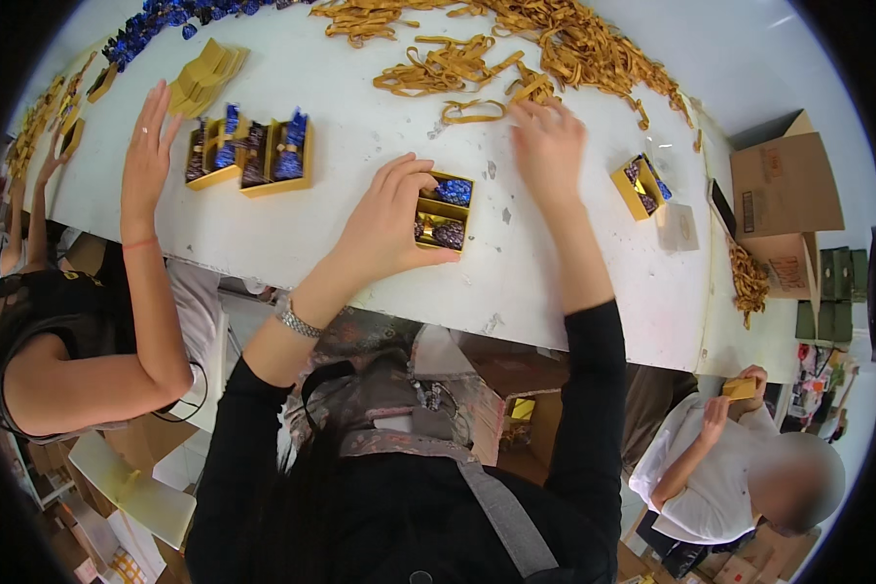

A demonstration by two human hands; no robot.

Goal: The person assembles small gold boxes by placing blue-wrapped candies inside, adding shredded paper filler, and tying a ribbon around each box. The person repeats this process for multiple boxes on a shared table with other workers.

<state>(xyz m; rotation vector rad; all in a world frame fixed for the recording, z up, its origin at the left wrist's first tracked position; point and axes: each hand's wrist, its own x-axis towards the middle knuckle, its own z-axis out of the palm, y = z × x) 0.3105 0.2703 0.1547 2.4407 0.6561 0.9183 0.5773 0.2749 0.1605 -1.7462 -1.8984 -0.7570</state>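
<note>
My left hand, with a metal watch on the wrist, grips a small gold box from its left side on the white table. A divider splits the box: one compartment has a blue foil-wrapped piece, the other a dark brown foil-wrapped piece. My right hand is blurred and reaches up to the gold ribbon loops. Its fingertips are at a small bunch of ribbon, and whether they pinch any is unclear. A single ribbon loop lies just left of those fingers.
Two filled gold boxes stand at left, beside a co-worker's raised hand. Folded gold card lies behind them. A large ribbon heap covers the back. Another box and a cardboard carton are at right.
</note>
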